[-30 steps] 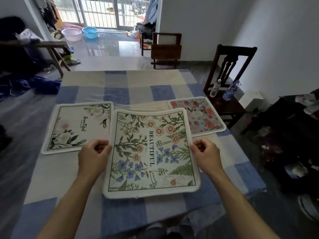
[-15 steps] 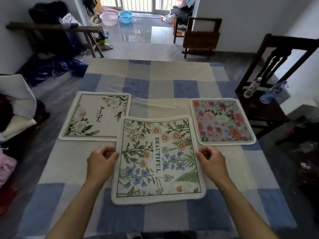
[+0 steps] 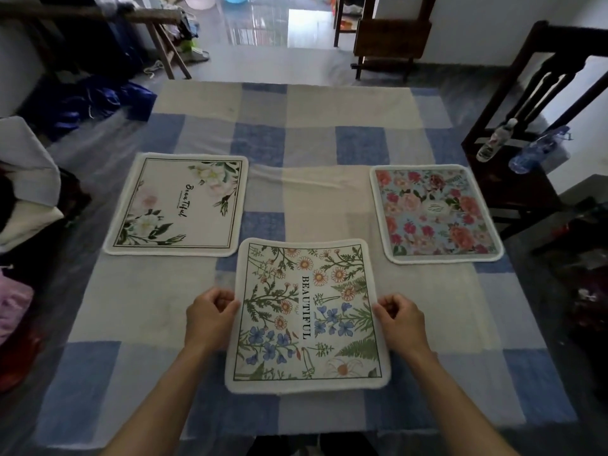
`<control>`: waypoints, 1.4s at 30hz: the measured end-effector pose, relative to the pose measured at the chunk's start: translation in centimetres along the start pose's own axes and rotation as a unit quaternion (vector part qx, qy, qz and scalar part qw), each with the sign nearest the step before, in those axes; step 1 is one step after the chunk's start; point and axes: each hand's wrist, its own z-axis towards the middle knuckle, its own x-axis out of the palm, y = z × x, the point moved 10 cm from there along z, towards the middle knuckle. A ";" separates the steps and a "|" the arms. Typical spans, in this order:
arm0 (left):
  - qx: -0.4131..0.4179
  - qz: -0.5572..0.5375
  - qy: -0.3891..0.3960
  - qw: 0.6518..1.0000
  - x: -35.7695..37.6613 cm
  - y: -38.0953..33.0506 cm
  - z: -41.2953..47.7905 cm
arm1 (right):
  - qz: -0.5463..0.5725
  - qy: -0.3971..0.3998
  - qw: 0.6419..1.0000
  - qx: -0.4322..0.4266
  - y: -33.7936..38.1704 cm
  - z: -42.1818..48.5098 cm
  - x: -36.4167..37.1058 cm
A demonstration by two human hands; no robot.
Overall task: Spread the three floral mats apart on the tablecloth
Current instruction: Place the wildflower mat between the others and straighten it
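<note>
A desk covered by a blue, grey and cream checked tablecloth (image 3: 306, 149) carries three white-edged fabric mats. Nearest the person, at six o'clock on the cloth, lies the mat printed with orange daisies, blue blossoms, green ferns and the word BEAUTIFUL (image 3: 307, 315); both hands pinch it, the left hand (image 3: 210, 319) curled closed on its left border and the right hand (image 3: 399, 322) curled closed on its right border, thumbs on top. Its far edge bows slightly upward between the two grips. At ten o'clock lies the cream mat with white and pale pink blooms, a thin dark frame line and a script word (image 3: 177, 205), flat on the cloth; its near right corner sits just beside the far left corner of the held mat, and I cannot tell whether they touch. At two o'clock, well apart from the cream one, lies the pale blue mat crowded with pink and red roses (image 3: 436, 213), also flat, with a strip of bare cloth between it and the held mat. Beyond the desk at three o'clock stands a dark wooden chair (image 3: 513, 189) whose seat holds two plastic bottles (image 3: 496, 139).
</note>
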 end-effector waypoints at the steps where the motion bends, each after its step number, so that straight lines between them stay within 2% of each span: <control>1: -0.002 0.008 0.001 1.000 0.2 0.2 0.0 | -0.004 0.000 1.000 0.004 -0.2 0.0 0.2; 8: 0.000 0.088 -0.002 0.996 0.8 0.9 0.6 | -0.035 -0.014 0.999 0.021 -0.9 0.1 0.4; 12: 0.013 0.188 0.049 0.981 1.9 -0.2 2.7 | -0.045 -0.022 0.998 0.039 -1.9 -0.6 0.4; 15: 0.064 0.253 0.055 0.964 2.4 -3.5 4.6 | -0.047 -0.049 0.997 0.045 -2.3 -1.5 0.0; 20: 0.188 0.225 0.109 0.950 5.1 -9.0 5.6 | -0.036 -0.114 0.991 0.066 -2.9 -3.7 -1.3; 28: 0.353 0.257 0.171 0.883 9.1 -12.7 6.0 | -0.039 -0.180 0.972 0.145 -3.2 -10.9 -0.3; 34: 0.402 0.263 0.215 0.850 12.5 -14.5 6.6 | -0.025 -0.191 0.947 0.257 -4.7 -15.4 2.5; 39: 0.430 0.314 0.222 0.817 14.7 -15.2 7.0 | -0.040 -0.160 0.947 0.277 -4.3 -16.2 5.2; 42: 0.431 0.342 0.235 0.802 15.5 -14.9 7.3 | -0.005 -0.182 0.940 0.288 -3.9 -16.4 5.9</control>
